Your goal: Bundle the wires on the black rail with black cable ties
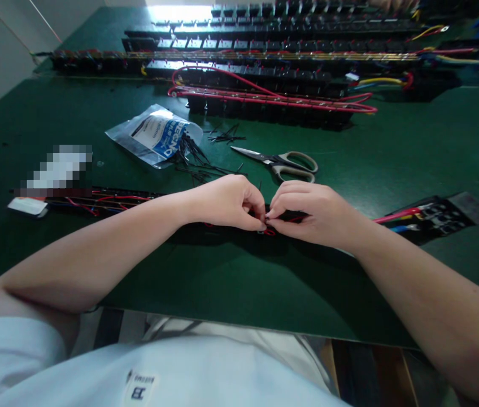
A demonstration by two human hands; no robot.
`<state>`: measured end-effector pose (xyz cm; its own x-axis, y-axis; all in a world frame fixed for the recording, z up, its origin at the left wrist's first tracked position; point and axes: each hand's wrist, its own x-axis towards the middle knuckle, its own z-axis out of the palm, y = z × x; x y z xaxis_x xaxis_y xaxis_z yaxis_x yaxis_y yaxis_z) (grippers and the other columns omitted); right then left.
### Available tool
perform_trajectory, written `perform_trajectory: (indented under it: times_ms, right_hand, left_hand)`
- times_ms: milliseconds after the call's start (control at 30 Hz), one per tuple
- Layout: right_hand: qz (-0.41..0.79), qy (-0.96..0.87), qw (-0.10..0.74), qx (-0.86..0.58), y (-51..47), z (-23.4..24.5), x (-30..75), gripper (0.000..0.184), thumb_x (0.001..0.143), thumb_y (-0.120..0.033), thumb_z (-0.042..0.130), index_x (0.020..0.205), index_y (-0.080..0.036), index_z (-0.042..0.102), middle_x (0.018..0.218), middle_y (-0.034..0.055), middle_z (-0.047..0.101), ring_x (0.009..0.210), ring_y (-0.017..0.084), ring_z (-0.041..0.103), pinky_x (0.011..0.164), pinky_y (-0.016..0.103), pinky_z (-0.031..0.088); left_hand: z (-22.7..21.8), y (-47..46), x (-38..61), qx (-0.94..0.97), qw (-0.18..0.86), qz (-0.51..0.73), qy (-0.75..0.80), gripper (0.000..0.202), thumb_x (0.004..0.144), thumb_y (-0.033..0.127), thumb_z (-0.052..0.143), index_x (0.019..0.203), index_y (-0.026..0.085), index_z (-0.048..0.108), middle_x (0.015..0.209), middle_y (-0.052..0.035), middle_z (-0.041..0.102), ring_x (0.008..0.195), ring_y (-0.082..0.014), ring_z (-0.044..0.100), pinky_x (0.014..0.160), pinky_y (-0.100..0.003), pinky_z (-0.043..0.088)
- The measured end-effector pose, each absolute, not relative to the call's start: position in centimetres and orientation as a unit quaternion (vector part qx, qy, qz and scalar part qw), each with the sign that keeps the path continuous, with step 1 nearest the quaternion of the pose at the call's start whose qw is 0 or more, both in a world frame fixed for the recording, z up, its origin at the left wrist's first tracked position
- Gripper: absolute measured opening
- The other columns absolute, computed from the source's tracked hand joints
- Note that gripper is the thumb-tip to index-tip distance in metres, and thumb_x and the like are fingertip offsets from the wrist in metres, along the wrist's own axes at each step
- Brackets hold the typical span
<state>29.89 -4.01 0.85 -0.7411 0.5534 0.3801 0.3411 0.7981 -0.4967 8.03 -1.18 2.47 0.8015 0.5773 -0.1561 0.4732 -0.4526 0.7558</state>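
Note:
Both hands meet over a long black strip point(108, 198) with red, blue and yellow wires along it, lying across the table. My left hand point(233, 200) is closed, thumb and fingers pinched together. My right hand point(307, 212) pinches right beside it. Between the fingertips shows a small dark bit, apparently a black cable tie; most of it is hidden. A small red wire loop point(269, 232) sticks out just below the fingers. Behind the hands lie loose black cable ties point(197, 161), spilling from a clear plastic bag point(131, 138) with a blue and white label.
Scissors point(279, 163) lie just behind my right hand, blades pointing left. Further back, a shorter black strip with red wires point(273, 102) and several long wired strips point(243, 56) cross the green table point(239, 294). A white tag point(27, 207) sits at the left.

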Motion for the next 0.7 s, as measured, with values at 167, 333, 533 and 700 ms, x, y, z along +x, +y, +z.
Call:
perform_trajectory:
  times_ms: [167, 333, 533, 700]
  right_hand:
    - [0.185, -0.918, 0.257, -0.241, -4.08, 0.8, 29.9, 0.009, 0.087, -0.015, 0.064, 0.079, -0.017, 0.067, 0.078, 0.006, 0.069, 0.073, 0.015, 0.062, 0.064, 0.026, 0.047]
    - [0.173, -0.922, 0.253, -0.238, -4.1, 1.01, 29.81, 0.009, 0.088, -0.015, 0.064, 0.08, -0.017, 0.067, 0.079, 0.0061, 0.069, 0.072, 0.015, 0.062, 0.063, 0.026, 0.047]
    - [0.152, -0.928, 0.251, -0.23, -4.2, 1.01, 29.72, 0.01, 0.089, -0.014, 0.063, 0.079, -0.016, 0.066, 0.079, 0.0072, 0.069, 0.072, 0.015, 0.062, 0.063, 0.027, 0.047]
    - [0.131, -0.931, 0.255, -0.224, -4.26, 0.79, 29.68, 0.013, 0.089, -0.015, 0.063, 0.076, -0.017, 0.064, 0.078, 0.0067, 0.069, 0.072, 0.016, 0.062, 0.063, 0.027, 0.046]
  left_hand:
    - [2.37, -1.14, 8.02, 0.846, 0.432, 0.064, 0.306, 0.017, 0.073, 0.029, 0.07, 0.079, 0.015, 0.078, 0.051, 0.0081, 0.05, 0.046, -0.0038, 0.038, 0.047, -0.021, 0.027]
    - [2.27, -1.05, 7.96, 0.845, 0.437, 0.067, 0.3, 0.015, 0.073, 0.027, 0.069, 0.078, 0.015, 0.077, 0.051, 0.0085, 0.049, 0.045, -0.0034, 0.037, 0.046, -0.02, 0.027]
    - [2.15, -1.03, 7.9, 0.842, 0.44, 0.072, 0.305, 0.014, 0.072, 0.024, 0.068, 0.078, 0.016, 0.078, 0.049, 0.009, 0.047, 0.044, -0.0034, 0.037, 0.045, -0.019, 0.027]
    - [2.04, -1.08, 7.89, 0.825, 0.464, 0.083, 0.312, 0.012, 0.072, 0.022, 0.068, 0.077, 0.015, 0.077, 0.048, 0.0096, 0.045, 0.043, -0.0033, 0.037, 0.044, -0.018, 0.027]
